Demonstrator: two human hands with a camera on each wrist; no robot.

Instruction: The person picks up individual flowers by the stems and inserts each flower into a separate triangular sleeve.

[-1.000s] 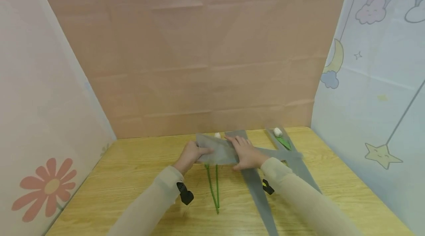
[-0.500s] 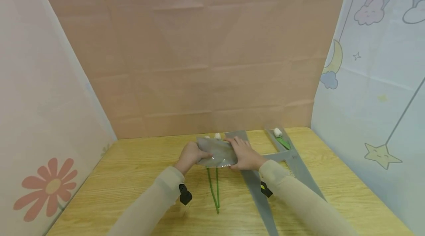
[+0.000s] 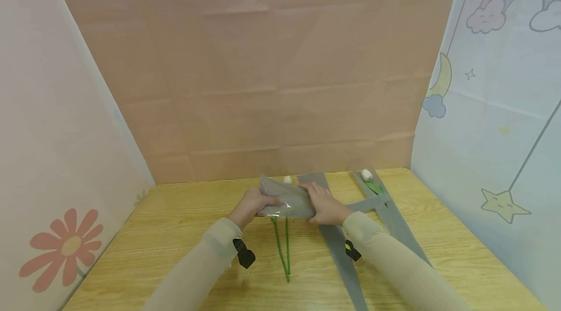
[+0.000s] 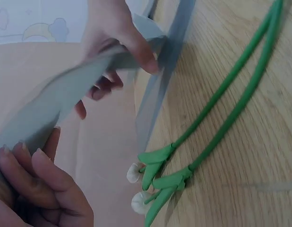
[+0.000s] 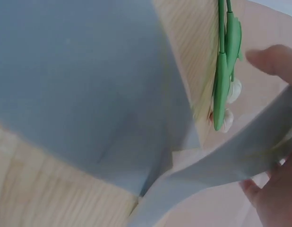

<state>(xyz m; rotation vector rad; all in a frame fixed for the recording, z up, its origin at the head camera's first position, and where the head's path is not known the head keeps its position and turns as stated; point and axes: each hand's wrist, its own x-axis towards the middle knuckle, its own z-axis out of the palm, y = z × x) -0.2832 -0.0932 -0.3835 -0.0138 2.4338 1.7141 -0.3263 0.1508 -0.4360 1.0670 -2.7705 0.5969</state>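
Head view: grips the left end of a grey strip with the left hand, laying the thumb on the front face. Grasps the same strip farther right with the right hand, between thumb and fingers. Holds it raised above the table, crossing two tulips. Shows one white head beyond the strip's far edge and two green stems below its near edge. Right of these, shows a second strip lying flat, slanting beneath the right arm. Farther right, shows a third strip with a third tulip at its far end. Past the right hand, continues with the held strip's tail, reaching the third strip; cannot tell whether touching. Left wrist view: shows both tulips lying side by side, apart from both hands.
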